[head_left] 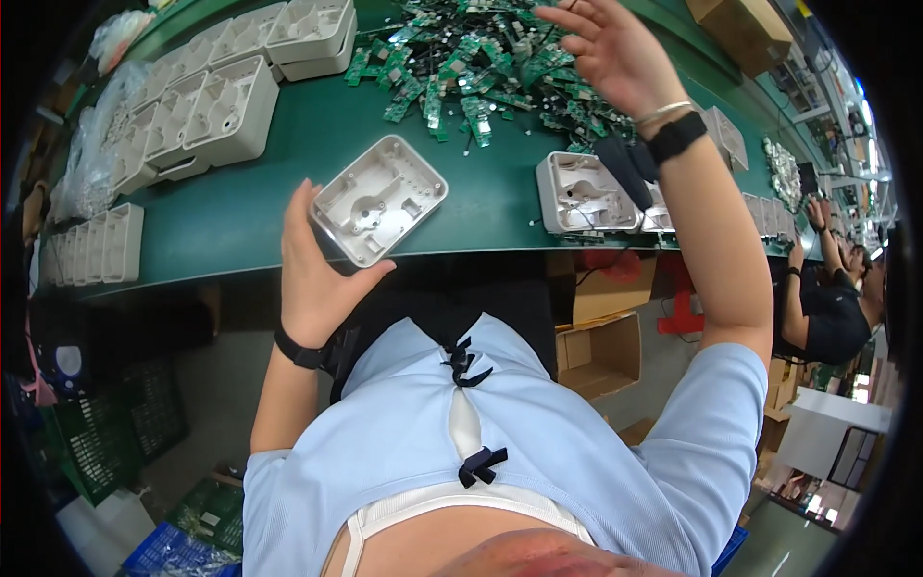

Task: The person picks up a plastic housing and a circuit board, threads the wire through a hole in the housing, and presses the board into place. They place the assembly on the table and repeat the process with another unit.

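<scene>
My left hand [322, 279] grips a white plastic housing [385, 207] by its near left edge, fingers along one side and thumb at the bottom corner. The housing is tilted with its hollow inside up, showing moulded posts and ribs. My right hand [611, 58] is raised at the right side of a heap of green circuit boards [461, 67], palm partly showing and fingers apart. I see nothing in it. A dark elongated object [625, 168] hangs beside my right wrist; its kind is unclear.
Stacked white housings [226, 111] stand at the left of the green table [212, 216], with more housings [582, 192] near its front edge at right. Cardboard boxes [601, 356] sit below the table. Another person [836, 298] works at far right.
</scene>
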Demonstrator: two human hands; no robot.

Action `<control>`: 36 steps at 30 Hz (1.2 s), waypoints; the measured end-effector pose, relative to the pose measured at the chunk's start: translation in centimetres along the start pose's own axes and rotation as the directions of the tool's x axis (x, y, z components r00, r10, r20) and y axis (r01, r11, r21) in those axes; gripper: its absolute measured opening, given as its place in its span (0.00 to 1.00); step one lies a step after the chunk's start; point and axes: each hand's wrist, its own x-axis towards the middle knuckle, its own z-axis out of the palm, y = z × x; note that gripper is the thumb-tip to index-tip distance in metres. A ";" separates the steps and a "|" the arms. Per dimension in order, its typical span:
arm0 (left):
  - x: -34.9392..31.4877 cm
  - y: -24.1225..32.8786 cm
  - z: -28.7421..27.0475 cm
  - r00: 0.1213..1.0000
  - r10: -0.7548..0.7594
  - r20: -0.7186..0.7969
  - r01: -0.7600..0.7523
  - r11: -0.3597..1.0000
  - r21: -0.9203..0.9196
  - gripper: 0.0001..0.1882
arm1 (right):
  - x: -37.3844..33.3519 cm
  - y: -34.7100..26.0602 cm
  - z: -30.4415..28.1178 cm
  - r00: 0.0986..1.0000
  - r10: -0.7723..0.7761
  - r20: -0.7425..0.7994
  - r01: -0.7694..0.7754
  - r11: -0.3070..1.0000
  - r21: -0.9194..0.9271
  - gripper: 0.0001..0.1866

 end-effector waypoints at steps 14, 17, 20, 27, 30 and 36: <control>-0.3 0.9 -1.2 0.982 0.153 -0.113 -0.138 0.982 0.131 0.62 | -7.6 10.5 2.8 0.906 0.348 0.240 -0.412 0.853 0.321 0.13; -0.5 0.6 -1.2 0.977 0.179 -0.116 -0.157 0.972 0.177 0.61 | -8.5 13.1 4.2 0.916 0.328 0.231 -0.396 0.835 0.382 0.13; -0.8 0.1 -0.9 0.974 0.188 -0.129 -0.169 0.975 0.145 0.60 | -9.6 15.7 5.4 0.951 0.275 0.139 -0.308 0.850 0.428 0.13; -1.0 0.5 -0.4 0.976 0.174 -0.128 -0.164 0.983 0.083 0.59 | -11.2 22.0 6.1 0.938 -0.292 0.184 0.331 0.912 -0.243 0.09; -0.9 0.9 -0.3 0.969 0.208 -0.131 -0.190 0.973 0.133 0.62 | -11.1 22.3 6.9 0.835 -0.477 0.274 0.551 0.724 -0.416 0.08; -0.7 2.0 0.0 0.959 0.242 -0.145 -0.221 0.964 0.145 0.58 | -10.6 22.6 7.5 0.680 -0.618 0.394 0.712 0.432 -0.553 0.09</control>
